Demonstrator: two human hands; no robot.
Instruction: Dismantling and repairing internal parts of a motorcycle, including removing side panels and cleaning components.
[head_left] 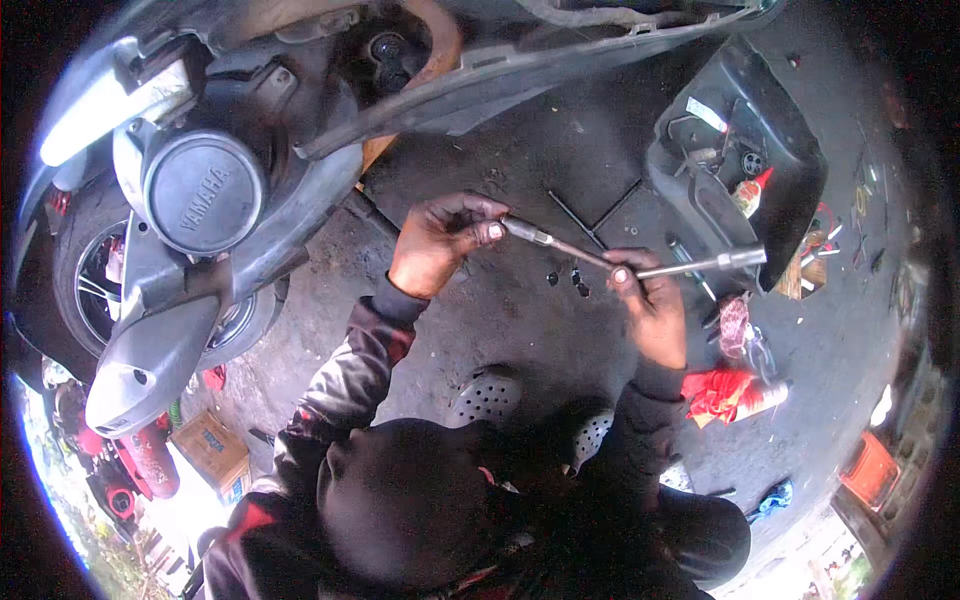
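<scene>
Both my hands hold a metal socket wrench [580, 256] with long arms, up above the dark floor. My left hand [440, 240] pinches the thick socket at its left end between thumb and fingers. At the middle, where the arms meet, my right hand [652, 312] is closed around it with the thumb on top. One arm with a shiny socket sticks out to the right past that hand. Whether a third arm lies under the fingers is hidden. Beyond the wrench, a T-shaped handle tool [598, 222] lies on the floor.
A scooter with a round grey cover [203, 192] fills the upper left. A black plastic tray-like panel [795, 165] with tools and small parts is at right. Near my right forearm lies a red cloth [712, 394]. A cardboard box [210, 448] sits lower left, an orange crate [870, 470] far right.
</scene>
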